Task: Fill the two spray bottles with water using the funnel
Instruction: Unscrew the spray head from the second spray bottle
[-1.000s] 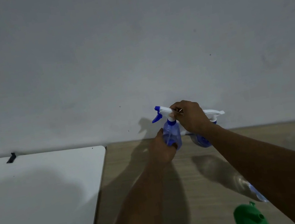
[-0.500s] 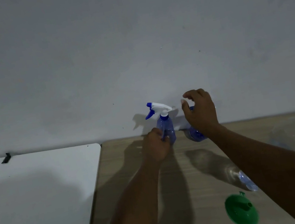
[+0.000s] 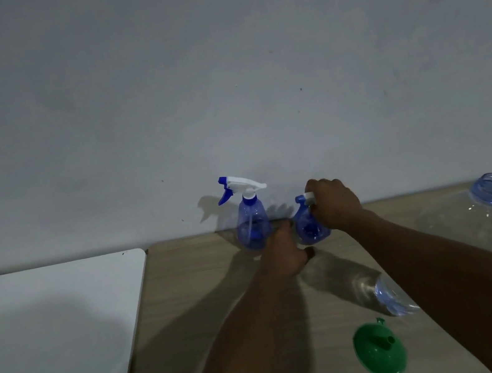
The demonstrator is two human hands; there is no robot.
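Against the wall, on the desk point(image 3: 191, 294), two spray bottles are stood side by side. At far left a white board point(image 3: 50, 335) is laid. The left bottle point(image 3: 251, 221) is capped and released. The left hand point(image 3: 284, 253) is set against the base of the right bottle point(image 3: 309, 227); whether it is grasping cannot be told. The right hand point(image 3: 334, 202) is clenched on that bottle's spray head. Uncapping is judged the step in hand. The funnel point(image 3: 379, 350) lies near the front edge, beside a lying clear bottle point(image 3: 385, 293); a large jug point(image 3: 469, 212) stands at right. Next, the head must be unscrewed and the funnel seated in the neck.
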